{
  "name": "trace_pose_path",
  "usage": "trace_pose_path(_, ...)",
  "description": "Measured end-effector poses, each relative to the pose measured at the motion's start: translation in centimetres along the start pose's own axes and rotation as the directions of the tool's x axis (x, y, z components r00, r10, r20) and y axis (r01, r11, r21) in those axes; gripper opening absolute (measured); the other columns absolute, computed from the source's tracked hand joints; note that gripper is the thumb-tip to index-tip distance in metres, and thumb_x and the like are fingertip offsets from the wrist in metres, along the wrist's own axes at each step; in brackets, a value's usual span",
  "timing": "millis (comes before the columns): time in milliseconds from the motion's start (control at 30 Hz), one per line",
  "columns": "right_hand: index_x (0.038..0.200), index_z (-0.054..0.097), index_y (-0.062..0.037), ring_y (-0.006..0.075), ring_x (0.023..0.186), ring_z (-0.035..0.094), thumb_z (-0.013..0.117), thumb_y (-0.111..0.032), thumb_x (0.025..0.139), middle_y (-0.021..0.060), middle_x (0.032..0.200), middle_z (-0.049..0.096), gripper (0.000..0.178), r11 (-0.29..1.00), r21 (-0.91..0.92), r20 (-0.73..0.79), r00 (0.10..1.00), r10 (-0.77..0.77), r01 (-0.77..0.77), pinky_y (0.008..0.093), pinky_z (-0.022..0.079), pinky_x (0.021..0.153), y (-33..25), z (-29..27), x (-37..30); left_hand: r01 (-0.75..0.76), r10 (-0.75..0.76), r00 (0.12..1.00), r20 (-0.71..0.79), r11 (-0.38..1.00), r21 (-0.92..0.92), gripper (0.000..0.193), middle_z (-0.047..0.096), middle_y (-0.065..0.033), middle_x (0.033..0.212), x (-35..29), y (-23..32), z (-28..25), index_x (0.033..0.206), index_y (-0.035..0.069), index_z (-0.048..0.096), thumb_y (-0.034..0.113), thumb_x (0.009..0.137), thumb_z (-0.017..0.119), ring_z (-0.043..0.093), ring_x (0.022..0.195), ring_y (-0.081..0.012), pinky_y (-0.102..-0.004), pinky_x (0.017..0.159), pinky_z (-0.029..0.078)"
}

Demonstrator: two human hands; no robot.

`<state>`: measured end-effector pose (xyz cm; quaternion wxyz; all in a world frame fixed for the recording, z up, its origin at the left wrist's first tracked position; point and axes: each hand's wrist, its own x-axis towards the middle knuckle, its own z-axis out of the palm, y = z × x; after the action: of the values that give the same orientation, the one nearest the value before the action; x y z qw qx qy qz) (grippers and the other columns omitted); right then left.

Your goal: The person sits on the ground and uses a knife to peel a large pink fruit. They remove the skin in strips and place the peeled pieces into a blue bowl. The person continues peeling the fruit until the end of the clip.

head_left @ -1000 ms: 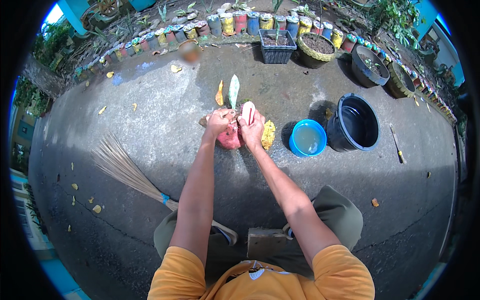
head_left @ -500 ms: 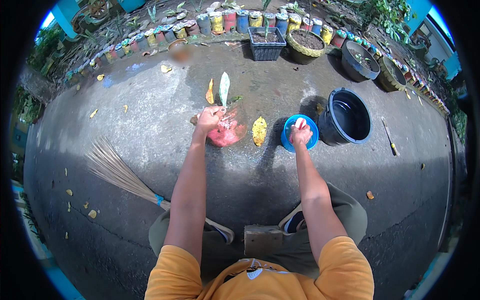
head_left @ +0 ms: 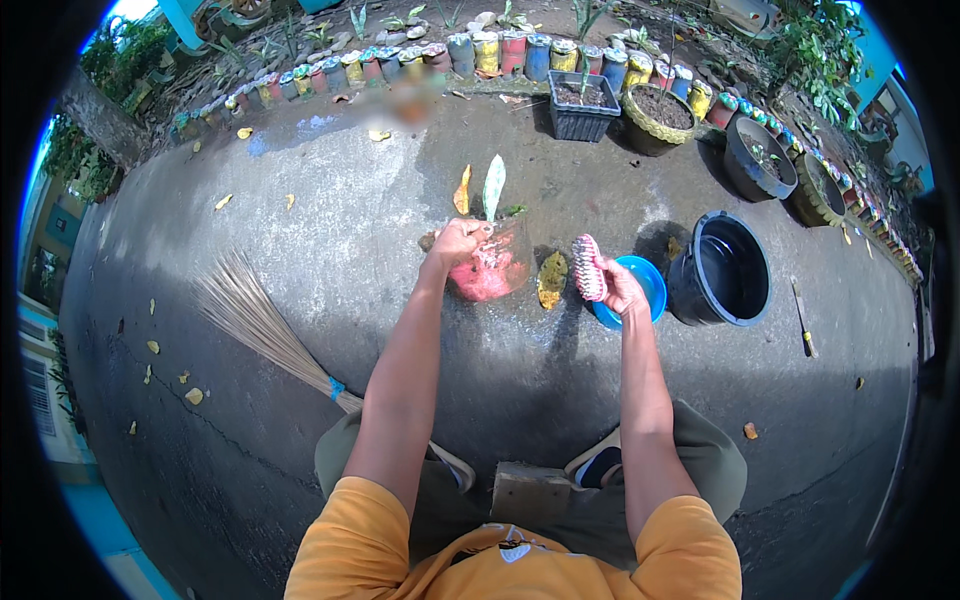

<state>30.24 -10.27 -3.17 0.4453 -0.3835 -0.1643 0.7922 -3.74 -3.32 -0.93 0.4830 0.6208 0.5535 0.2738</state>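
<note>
Right hand (head_left: 622, 288): fingers gripping the brush (head_left: 587, 268), long axis near-to-far (bristle side showing).
Pink piece (head_left: 488, 274): on the pavement (head_left: 340, 200), left of the brush, a yellow leaf (head_left: 552, 280) between.
Left hand (head_left: 460, 243): nearer the piece, fingers closed on its far-left edge.

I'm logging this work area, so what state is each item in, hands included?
Left hand: closed on the pink item's edge.
Pink item: on the concrete, blotchy.
Right hand: closed around the brush.
Brush: held up, bristles showing.
Blue bucket: upright, open, partly hidden.
Black bucket: upright, open.
Broom: lying down.
Knife: lying down.
Rectangular planter: upright, soil inside.
</note>
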Motion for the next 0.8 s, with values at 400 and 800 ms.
trace_pose_path(400,0.114,0.063,-0.0020,0.0133,0.069,0.061,0.075,-0.017,0.076,0.0043,0.089,0.067,0.043,0.530,-0.806,0.132,0.952,-0.274,0.265,0.0272,0.051,0.064,-0.7,19.1,4.0,0.068,-0.073,0.997,0.031,0.987,0.147,0.024,0.068,-0.0007,0.089,1.6,-1.7,-0.5,0.102,0.002,0.069,0.023,0.092,0.061,0.058,0.083,-0.0098,-0.0294,0.078,0.047)
trace_pose_path(800,0.131,0.048,0.0002,0.0357,0.110,0.053,0.075,-0.014,0.072,0.0200,0.118,0.051,0.066,0.075,-0.931,0.167,0.597,-0.784,0.358,0.0397,0.043,0.097,8.9,12.8,4.8,0.216,-0.217,0.976,-0.036,0.976,-0.027,0.084,0.051,-0.0188,0.136,1.0,1.0,-0.8,0.121,0.000,0.062,0.069,0.092,0.026,0.043,0.129,-0.0268,-0.0358,0.109,0.028)
